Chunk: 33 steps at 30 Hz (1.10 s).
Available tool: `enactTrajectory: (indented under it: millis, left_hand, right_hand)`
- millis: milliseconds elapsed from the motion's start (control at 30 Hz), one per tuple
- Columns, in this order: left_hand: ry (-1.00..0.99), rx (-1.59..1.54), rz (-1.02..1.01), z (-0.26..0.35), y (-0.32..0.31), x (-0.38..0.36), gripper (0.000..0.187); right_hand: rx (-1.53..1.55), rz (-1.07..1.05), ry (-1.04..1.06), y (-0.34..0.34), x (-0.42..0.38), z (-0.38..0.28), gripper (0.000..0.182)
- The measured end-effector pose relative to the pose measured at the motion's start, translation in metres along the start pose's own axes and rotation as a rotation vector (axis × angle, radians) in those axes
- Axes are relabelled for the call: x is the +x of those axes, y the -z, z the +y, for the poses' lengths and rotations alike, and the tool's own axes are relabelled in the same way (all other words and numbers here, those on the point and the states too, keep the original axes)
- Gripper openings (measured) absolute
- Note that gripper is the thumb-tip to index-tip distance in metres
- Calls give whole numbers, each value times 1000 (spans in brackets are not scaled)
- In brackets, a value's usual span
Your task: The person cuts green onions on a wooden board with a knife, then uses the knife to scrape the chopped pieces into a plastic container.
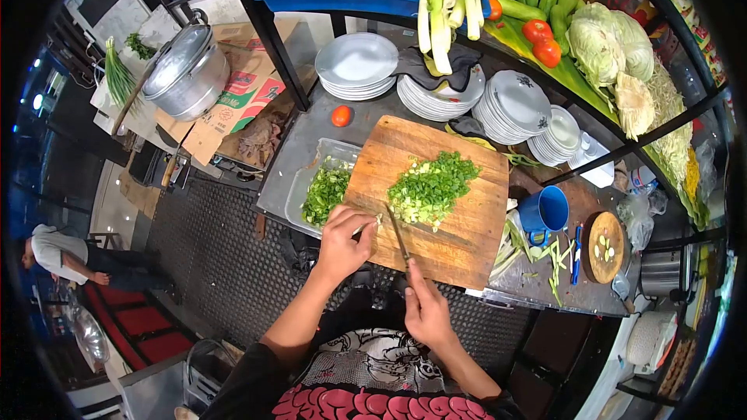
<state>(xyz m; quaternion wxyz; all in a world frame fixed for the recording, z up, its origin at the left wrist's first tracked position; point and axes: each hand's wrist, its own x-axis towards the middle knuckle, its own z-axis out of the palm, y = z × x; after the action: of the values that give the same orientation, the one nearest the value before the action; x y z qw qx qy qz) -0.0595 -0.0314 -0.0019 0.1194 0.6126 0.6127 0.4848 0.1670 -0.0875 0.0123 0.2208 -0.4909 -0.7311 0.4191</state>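
My right hand [426, 309] is wrapped round the handle of a knife [398, 235], its blade pointing away over the wooden cutting board [459, 253]. At the board's left edge, my left hand [342, 243] is closed in a pinch, with a small pale piece of green onion [379, 219] at its fingertips. A heap of chopped green onion [433, 187] lies on the board, just beyond the knife tip. Left of the board, partly behind my left hand, a clear plastic container [292, 204] holds more chopped green onion [327, 190].
Stacked plates [358, 62] line the back, near a tomato [341, 116]. A blue mug [545, 214], a blue peeler-like tool [576, 257] and a small round board [605, 229] stand right. A blue vegetable tray [350, 2] hangs above. A pot [187, 78] and a person [66, 253] are left.
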Motion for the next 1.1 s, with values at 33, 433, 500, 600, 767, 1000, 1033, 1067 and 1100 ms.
enactTrajectory:
  millis: [33,433,500,600,767,1000,1033,1067,1100]
  left_hand:
    - [10,12,1,-1,2,1,9]
    - [25,53,27,-5,4,-1,11]
    - [14,52,26,-4,5,-2,11]
    - [28,57,4,-3,5,-3,8]
    - [22,41,7,-2,4,-3,9]
    - [27,42,5,-4,3,-5,10]
    - [4,64,23,-4,3,-6,10]
    - [-19,86,41,-3,2,-6,10]
    - [-43,108,61,-2,2,-6,10]
  right_hand:
    - [18,18,20,3,0,0,58]
    - [18,41,59,14,-15,-3,65]
    - [-15,16,86,9,-9,-6,67]
    - [-24,-70,-51,10,-6,-15,60]
    - [-60,-53,-20,5,-2,-17,61]
    - [-39,-12,-17,8,-6,-14,68]
    - [-36,-26,-18,9,-7,-16,66]
    - [-32,-40,-18,8,-7,-19,63]
    - [-29,-54,-17,7,-6,-21,61]
